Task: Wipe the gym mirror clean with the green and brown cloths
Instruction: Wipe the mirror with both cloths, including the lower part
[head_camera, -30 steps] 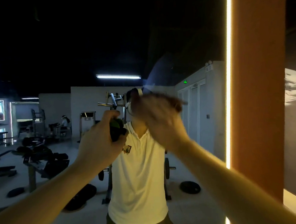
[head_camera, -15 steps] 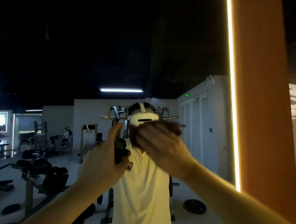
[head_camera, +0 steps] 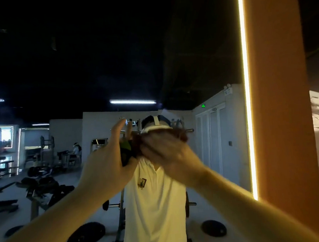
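Note:
The gym mirror (head_camera: pixel 96 72) fills the view in front of me and reflects a dark gym and a person in a white shirt. My left hand (head_camera: pixel 109 161) is raised at the glass, holding a bunched green cloth (head_camera: pixel 125 147) against it, with the index finger stretched upward. My right hand (head_camera: pixel 168 154) is pressed flat on a brown cloth (head_camera: pixel 180 133) on the mirror, just right of the left hand. Only the brown cloth's upper edge shows past the fingers. Both hands are blurred.
An orange pillar (head_camera: pixel 279 113) with a lit vertical strip (head_camera: pixel 247 96) borders the mirror on the right. The reflection shows weight benches (head_camera: pixel 41 186), a rack (head_camera: pixel 121 216) and weight plates (head_camera: pixel 85 237) on the floor, and white doors (head_camera: pixel 214 145).
The view has tilted upward. My right hand has slid the brown cloth left toward my left hand, and the left index finger has lifted off the green cloth.

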